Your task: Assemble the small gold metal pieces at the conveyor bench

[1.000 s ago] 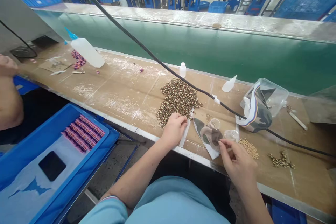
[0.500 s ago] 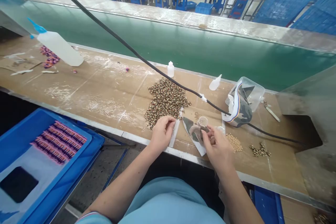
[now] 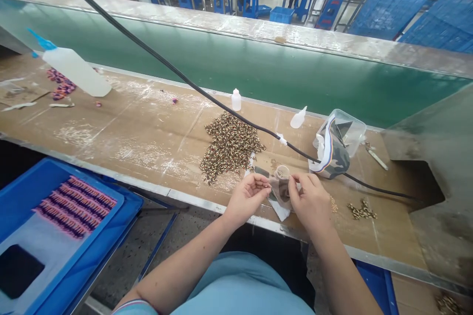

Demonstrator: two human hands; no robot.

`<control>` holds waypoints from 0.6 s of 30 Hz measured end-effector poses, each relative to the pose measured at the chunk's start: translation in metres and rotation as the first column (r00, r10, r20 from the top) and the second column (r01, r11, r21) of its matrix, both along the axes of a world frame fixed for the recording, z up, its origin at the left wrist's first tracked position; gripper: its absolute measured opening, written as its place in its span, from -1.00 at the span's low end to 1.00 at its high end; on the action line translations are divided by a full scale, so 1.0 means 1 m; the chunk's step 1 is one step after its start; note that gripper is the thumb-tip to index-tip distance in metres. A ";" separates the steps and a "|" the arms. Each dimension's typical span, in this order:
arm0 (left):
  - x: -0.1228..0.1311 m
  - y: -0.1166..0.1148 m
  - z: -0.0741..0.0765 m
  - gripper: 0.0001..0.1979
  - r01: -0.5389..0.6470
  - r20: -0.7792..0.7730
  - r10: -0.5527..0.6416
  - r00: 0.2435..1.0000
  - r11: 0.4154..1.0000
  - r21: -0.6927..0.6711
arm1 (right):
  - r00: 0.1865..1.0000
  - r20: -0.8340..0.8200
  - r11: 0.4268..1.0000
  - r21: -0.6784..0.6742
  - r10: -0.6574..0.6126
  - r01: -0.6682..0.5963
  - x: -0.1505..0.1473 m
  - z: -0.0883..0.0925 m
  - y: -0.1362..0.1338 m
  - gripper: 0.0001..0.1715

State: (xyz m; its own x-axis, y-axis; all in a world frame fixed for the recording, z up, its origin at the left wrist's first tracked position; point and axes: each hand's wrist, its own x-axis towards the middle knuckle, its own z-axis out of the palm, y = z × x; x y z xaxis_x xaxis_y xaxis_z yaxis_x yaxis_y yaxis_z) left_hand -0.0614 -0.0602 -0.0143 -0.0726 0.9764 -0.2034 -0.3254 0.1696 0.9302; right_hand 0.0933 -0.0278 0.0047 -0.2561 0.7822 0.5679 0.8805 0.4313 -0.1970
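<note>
My left hand (image 3: 250,198) is closed in a pinch at the front of the bench; whatever is at its fingertips is too small to name. Facing it, my right hand (image 3: 311,202) is also pinched, and its fingertips hide what they hold. Between and under the hands lies camouflage-patterned fabric (image 3: 280,211) with a pale edge, partly covered by them. Just beyond stands a small round clear cup (image 3: 283,172). To the left spreads a heap of small dark-and-gold ring-like pieces (image 3: 232,145). Beside my right hand, some small tan beads (image 3: 333,204) show.
A black cable (image 3: 185,70) crosses above the bench. Small white bottles (image 3: 236,100) stand or lie behind the heap. A clear box (image 3: 353,130) with camouflage fabric sits right. A large glue-type bottle (image 3: 76,71) leans at left. Below it is a blue tray (image 3: 117,202).
My left hand has moved right, from beside the heap to near my right hand. My right hand has turned slightly and now covers most of the tan beads. The view has shifted a little.
</note>
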 end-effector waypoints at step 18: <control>0.005 0.001 -0.010 -0.68 -0.008 0.217 0.023 0.976 0.997 -0.070 | 0.997 -0.071 0.996 -0.083 -0.040 0.034 -0.002 -0.006 -0.002 -0.61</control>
State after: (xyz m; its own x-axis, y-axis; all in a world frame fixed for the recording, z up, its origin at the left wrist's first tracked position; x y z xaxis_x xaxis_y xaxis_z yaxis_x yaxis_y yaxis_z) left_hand -0.0564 -0.0588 -0.0240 -0.0343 0.9587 -0.2824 -0.5220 0.2238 0.8230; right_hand 0.0917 -0.0295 -0.0013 -0.1867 0.8347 0.5181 0.8775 0.3788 -0.2942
